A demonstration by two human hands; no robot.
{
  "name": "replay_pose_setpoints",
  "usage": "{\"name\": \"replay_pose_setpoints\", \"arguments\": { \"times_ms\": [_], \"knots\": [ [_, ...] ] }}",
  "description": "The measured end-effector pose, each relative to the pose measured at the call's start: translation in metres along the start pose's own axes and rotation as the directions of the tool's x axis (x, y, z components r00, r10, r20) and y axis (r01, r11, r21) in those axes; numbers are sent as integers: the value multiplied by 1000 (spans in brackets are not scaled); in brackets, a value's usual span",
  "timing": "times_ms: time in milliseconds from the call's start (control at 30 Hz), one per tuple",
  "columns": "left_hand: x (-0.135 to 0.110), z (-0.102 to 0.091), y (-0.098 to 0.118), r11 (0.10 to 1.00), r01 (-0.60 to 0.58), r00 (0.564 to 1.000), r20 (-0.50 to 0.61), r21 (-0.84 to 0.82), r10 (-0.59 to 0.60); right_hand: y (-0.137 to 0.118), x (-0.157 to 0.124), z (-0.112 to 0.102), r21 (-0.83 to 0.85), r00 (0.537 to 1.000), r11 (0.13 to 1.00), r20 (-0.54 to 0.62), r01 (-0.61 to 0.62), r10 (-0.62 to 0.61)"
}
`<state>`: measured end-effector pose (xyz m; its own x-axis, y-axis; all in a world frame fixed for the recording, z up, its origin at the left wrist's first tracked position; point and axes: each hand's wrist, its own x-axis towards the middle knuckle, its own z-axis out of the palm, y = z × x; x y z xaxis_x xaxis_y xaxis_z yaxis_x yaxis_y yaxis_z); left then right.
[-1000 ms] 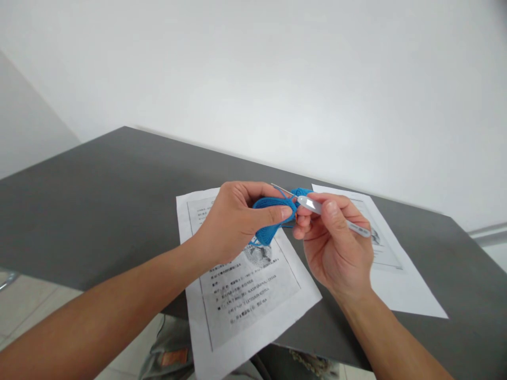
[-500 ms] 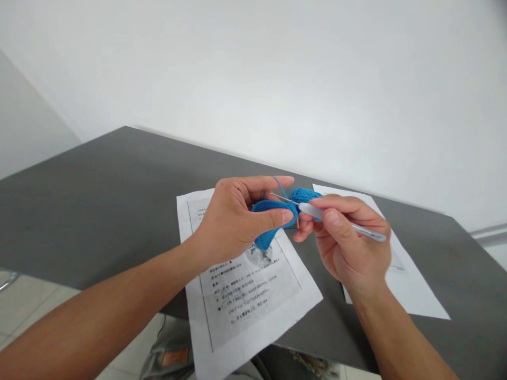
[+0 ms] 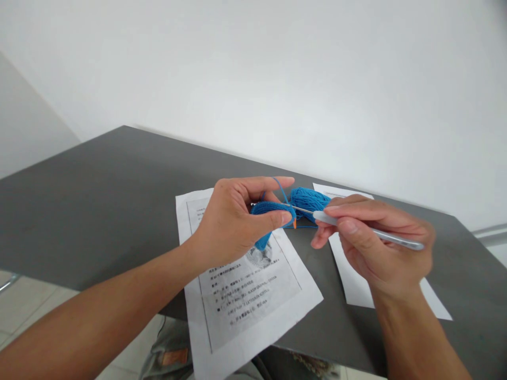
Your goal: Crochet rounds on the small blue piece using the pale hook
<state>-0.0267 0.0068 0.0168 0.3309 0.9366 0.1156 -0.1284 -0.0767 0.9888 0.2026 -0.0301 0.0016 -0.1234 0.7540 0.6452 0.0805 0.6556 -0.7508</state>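
Pinching blue crochet work (image 3: 272,207) between thumb and fingers, the left hand (image 3: 232,224) has its forearm slanting in from eight o'clock, its index finger stretched toward three o'clock with a strand of blue yarn (image 3: 282,189) passing over it. The right hand (image 3: 390,245), its forearm rising from five o'clock, grips a crochet hook (image 3: 326,218) like a pencil, thumb and index finger on the pale handle, other fingers partly curled beneath. The hook's thin metal shaft points toward nine o'clock and meets the work's upper right edge.

Held above the counter (image 3: 119,211), the work is bright blue and closely stitched, partly hidden by the left thumb, with a lower part hanging toward six o'clock. A small orange piece (image 3: 294,224) shows at its right edge. Just past it, between two and three o'clock, a loose blue skein (image 3: 309,199) lies on the counter. Below the left hand, toward six o'clock, is a printed sheet (image 3: 253,301); another white sheet (image 3: 350,285) lies at four o'clock, partly behind the right hand.
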Motion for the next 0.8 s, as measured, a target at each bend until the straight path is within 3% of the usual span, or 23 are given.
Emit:
{"name": "replay_pose_setpoints", "arguments": {
  "times_ms": [533, 800],
  "knots": [
    [1, -1, 1, 1000, 1, 1000, -7, 8, -1, -7, 2, -4, -111, 996, 990, 31, 89, -86],
    [-2, 3, 1, 976, -123, 984, -108, 182, 144, -15, 0, 0, -340, 990, 930, 38, 138, -133]
  ]
}}
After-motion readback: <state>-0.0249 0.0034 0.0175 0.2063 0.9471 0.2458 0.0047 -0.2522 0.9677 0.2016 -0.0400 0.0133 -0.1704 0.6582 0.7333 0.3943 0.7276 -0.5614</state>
